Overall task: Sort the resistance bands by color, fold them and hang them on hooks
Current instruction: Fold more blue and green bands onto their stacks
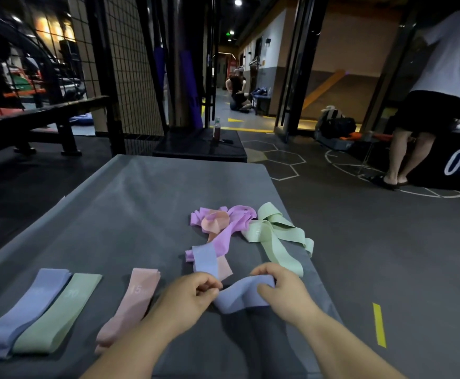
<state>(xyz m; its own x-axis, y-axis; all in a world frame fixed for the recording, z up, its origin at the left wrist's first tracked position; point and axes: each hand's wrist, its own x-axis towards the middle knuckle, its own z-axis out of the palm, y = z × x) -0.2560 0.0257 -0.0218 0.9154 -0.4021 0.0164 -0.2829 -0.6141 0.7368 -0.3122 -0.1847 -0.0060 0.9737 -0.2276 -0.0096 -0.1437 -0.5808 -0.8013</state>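
Dim indoor scene overall. Grey mat (141, 203) softly and evenly lit from above, no glare on it. Small ceiling spotlights (238, 1) far beyond the mat burn out to white. Warm orange wall light beyond the mat on both sides. Soft dark shadow on the mat beneath the blue resistance band (239, 299), between left hand (187, 294) and right hand (283, 288). Mesh panel (130, 64) beyond the mat's far left corner is blurred. Mat edges bow: wide-angle distortion.
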